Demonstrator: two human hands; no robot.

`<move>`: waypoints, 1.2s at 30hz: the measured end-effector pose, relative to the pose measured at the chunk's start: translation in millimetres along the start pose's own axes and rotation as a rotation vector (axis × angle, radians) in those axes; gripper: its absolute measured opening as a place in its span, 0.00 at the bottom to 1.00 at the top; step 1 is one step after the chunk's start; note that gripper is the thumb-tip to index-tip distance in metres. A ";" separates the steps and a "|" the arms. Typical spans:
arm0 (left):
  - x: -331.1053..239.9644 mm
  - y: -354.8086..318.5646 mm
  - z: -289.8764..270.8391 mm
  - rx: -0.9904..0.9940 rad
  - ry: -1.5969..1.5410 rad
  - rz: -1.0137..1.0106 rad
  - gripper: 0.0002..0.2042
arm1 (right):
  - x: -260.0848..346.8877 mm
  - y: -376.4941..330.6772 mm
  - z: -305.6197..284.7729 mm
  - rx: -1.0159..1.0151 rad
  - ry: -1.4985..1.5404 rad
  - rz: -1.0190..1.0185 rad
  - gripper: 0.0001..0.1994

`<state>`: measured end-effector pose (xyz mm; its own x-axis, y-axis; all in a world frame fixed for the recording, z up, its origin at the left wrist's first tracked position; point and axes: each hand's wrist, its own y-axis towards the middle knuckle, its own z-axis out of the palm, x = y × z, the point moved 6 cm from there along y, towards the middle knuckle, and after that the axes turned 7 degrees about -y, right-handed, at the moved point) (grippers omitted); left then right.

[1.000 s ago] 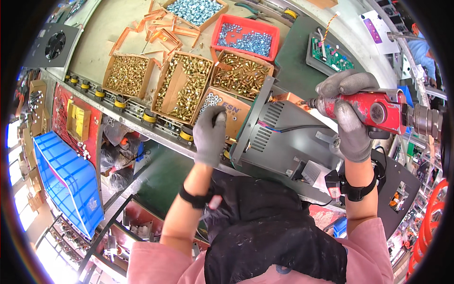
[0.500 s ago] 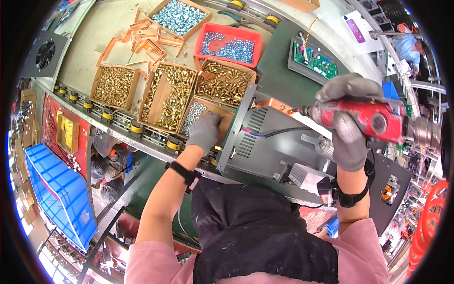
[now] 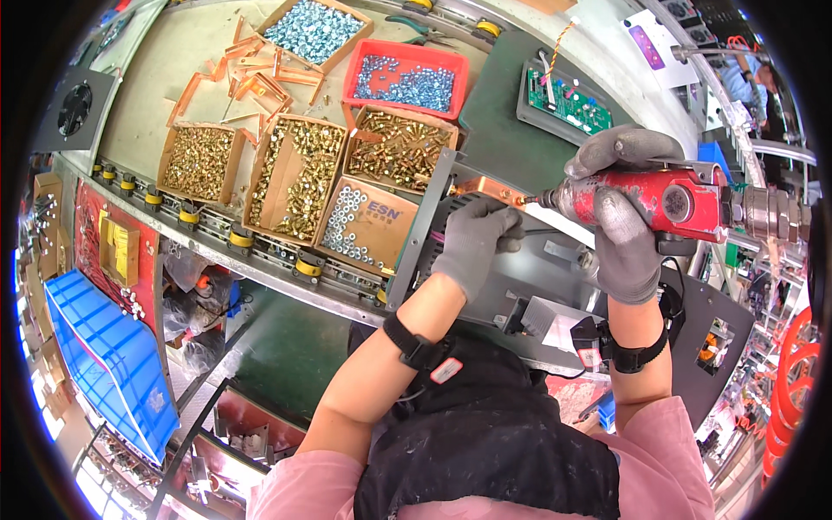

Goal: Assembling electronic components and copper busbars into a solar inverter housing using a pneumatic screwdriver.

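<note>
My right hand [image 3: 626, 234], in a grey glove, is wrapped round a red air screwdriver [image 3: 641, 204] lying sideways, its bit pointing left. The bit's tip is at the right end of a copper bar [image 3: 487, 188] on a dark grey metal case [image 3: 542, 276]. Also gloved in grey, my left hand [image 3: 477, 245] is over the case just below the bar. Its fingers are pinched together near the bit; whatever they hold is hidden. Left of the case, a cardboard box [image 3: 381, 227] holds loose silver nuts [image 3: 345, 217].
Boxes of brass screws [image 3: 299, 178], a red tray [image 3: 407, 52] of bluish small parts and a box of bluish fasteners [image 3: 316, 32] stand beyond. Loose copper brackets [image 3: 260, 87] lie to their left. A green circuit board [image 3: 568, 104] sits behind the case. A roller rail [image 3: 238, 234] edges the bench.
My left hand has left the nut box and moved right to the copper bar. The screwdriver has shifted slightly left. The view has shifted a little.
</note>
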<state>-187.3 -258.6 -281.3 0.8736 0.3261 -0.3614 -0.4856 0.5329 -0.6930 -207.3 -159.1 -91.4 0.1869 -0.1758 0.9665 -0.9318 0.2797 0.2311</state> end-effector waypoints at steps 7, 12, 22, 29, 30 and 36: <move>-4.2 -5.7 10.6 0.137 -0.242 -0.051 0.10 | -2.6 0.8 -8.6 0.018 -0.013 -0.035 0.19; -12.3 -15.5 13.4 0.107 -0.190 -0.108 0.09 | -3.6 7.6 -8.7 0.082 -0.080 -0.135 0.18; -8.3 -4.6 7.5 0.128 -0.292 -0.120 0.07 | -4.1 6.4 -5.2 0.064 -0.063 -0.102 0.19; -2.3 4.6 7.6 0.169 -0.145 -0.092 0.06 | -3.9 7.2 -3.4 0.067 -0.054 -0.087 0.19; -3.4 4.9 6.2 0.126 -0.111 -0.079 0.06 | -3.9 7.5 -3.3 0.068 -0.048 -0.100 0.19; -12.6 -2.6 7.1 0.229 -0.049 -0.033 0.10 | -2.8 8.8 -1.8 0.083 -0.080 -0.115 0.19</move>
<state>-197.3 -258.6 -270.5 0.8893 0.3398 -0.3060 -0.4562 0.7052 -0.5428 -215.5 -154.4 -91.9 0.2714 -0.2772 0.9217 -0.9290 0.1749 0.3262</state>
